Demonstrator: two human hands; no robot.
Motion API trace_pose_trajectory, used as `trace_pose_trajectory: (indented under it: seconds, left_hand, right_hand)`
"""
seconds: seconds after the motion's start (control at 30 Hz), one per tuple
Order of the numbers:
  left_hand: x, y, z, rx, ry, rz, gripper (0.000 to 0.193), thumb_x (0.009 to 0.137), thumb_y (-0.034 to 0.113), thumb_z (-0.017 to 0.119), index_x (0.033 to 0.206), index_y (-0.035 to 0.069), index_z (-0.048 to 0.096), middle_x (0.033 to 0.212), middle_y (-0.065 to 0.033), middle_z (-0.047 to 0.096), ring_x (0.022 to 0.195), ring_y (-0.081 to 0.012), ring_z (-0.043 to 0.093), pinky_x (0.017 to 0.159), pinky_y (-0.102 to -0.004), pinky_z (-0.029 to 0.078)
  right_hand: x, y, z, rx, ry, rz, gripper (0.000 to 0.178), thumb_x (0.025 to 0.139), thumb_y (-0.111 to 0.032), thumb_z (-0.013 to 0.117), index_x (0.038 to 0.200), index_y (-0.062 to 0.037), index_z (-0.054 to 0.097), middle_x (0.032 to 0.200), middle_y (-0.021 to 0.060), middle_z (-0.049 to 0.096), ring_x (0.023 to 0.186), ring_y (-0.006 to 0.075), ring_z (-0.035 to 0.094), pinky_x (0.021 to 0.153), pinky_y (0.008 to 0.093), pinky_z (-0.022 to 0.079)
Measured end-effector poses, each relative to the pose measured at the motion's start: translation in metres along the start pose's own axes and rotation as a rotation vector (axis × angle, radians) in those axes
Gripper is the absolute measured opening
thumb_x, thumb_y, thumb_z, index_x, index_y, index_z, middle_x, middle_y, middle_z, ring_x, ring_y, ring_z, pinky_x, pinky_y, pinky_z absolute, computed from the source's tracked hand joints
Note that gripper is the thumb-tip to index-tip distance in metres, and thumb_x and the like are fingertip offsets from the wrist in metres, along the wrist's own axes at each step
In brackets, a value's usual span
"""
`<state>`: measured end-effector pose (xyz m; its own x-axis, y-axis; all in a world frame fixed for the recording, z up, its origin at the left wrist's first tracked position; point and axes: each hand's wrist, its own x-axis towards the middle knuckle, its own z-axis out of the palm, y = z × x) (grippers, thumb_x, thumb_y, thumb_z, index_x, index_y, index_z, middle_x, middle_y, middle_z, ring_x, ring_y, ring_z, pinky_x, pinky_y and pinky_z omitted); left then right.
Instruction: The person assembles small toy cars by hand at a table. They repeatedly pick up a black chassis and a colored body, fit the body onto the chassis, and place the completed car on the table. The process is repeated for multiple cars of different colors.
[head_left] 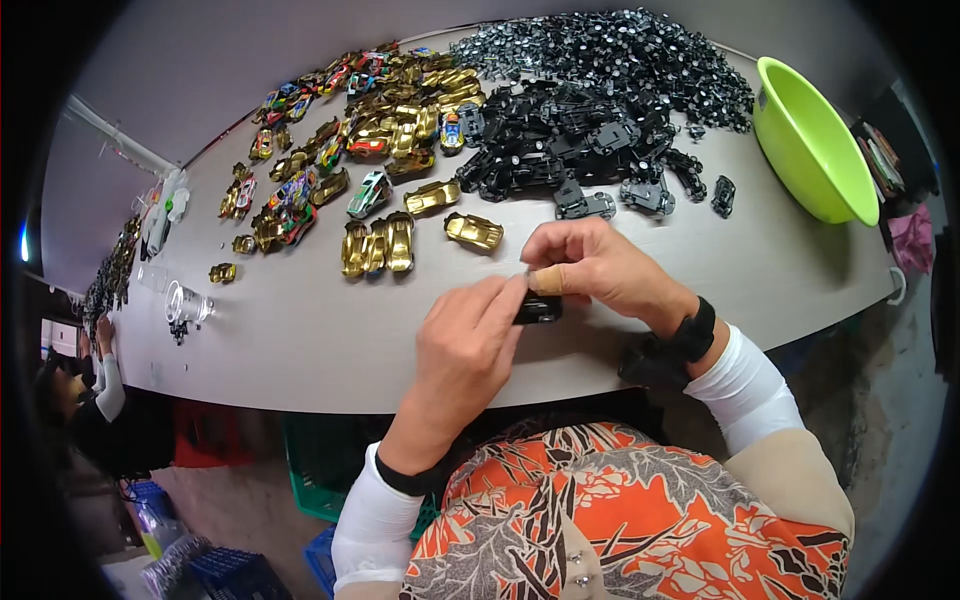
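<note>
Close to the table's near edge, my left hand [465,335] and my right hand [605,268] meet around a small black toy car part [541,309]. The fingers of both hands are closed on it, and they hide most of it. A tan bandage wraps one of my right fingers. Just beyond my hands lies a gold toy car body [473,232], with a row of gold car bodies [377,247] to its left. Past my right hand are dark toy car chassis [583,203], loose in front of a large black heap [560,135].
Gold and coloured car bodies [405,125] are piled at the far left, small dark-and-silver parts [620,60] at the back. A green basin [815,145] stands at the right. A clear cup [187,303] is at the left, where another person [85,385] works.
</note>
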<state>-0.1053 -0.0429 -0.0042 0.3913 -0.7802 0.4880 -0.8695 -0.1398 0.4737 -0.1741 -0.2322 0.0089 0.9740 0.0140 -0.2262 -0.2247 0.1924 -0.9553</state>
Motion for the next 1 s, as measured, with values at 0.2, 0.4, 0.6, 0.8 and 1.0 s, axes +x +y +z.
trace_pose_trajectory:
  seconds: [0.2,0.4,0.6,0.8,1.0]
  left_hand:
    - [-0.045,-0.027,-0.017,-0.457,0.102,-0.499,0.039,0.069,-0.007,0.069,0.106,-0.003,0.059,0.095,-0.0064,0.062,0.082,-0.0117,0.059,0.070,-0.0231,0.048]
    - [-0.046,-0.021,-0.026,-0.696,0.171,-0.748,0.040,0.074,-0.008,0.066,0.112,-0.006,0.056,0.096,-0.0052,0.058,0.081,-0.0073,0.055,0.067,-0.0199,0.046]
    - [-0.045,-0.032,-0.032,-1.360,0.169,-0.873,0.029,0.085,0.013,0.061,0.109,-0.001,0.052,0.104,-0.0146,0.059,0.090,-0.0230,0.062,0.072,-0.0335,0.054]
    - [-0.028,-0.020,-0.009,-1.515,0.191,-0.873,0.031,0.084,0.007,0.060,0.111,0.000,0.048,0.106,-0.0129,0.057,0.099,-0.0238,0.059,0.078,-0.0397,0.055]
    - [-0.017,-0.006,0.003,-1.419,0.205,-0.854,0.033,0.080,-0.005,0.060,0.109,-0.002,0.046,0.092,-0.0100,0.059,0.077,-0.0159,0.062,0.064,-0.0286,0.057]
  right_hand:
    - [0.027,-0.004,0.003,-0.639,0.333,-0.360,0.020,0.070,-0.004,0.065,0.089,0.0003,0.059,0.080,0.0018,0.059,0.066,0.0064,0.051,0.060,0.0231,0.044]
    - [0.067,0.012,0.020,-1.243,0.327,-0.543,0.033,0.067,-0.007,0.064,0.099,-0.0004,0.055,0.088,0.0147,0.058,0.074,0.0338,0.058,0.065,0.0391,0.047]
    - [0.029,-0.004,0.025,-1.116,0.108,-0.534,0.029,0.067,-0.005,0.060,0.094,0.0012,0.054,0.085,0.0187,0.059,0.078,0.0376,0.058,0.067,0.0441,0.046]
    - [-0.004,-0.003,0.037,-1.141,0.095,-0.538,0.023,0.067,-0.002,0.059,0.089,-0.0007,0.053,0.083,0.0139,0.054,0.071,0.0342,0.057,0.060,0.0417,0.046]
    - [-0.018,-0.005,0.033,-0.934,0.068,-0.599,0.041,0.066,-0.001,0.066,0.104,-0.0021,0.054,0.092,0.0108,0.054,0.067,0.0222,0.055,0.058,0.0291,0.046]
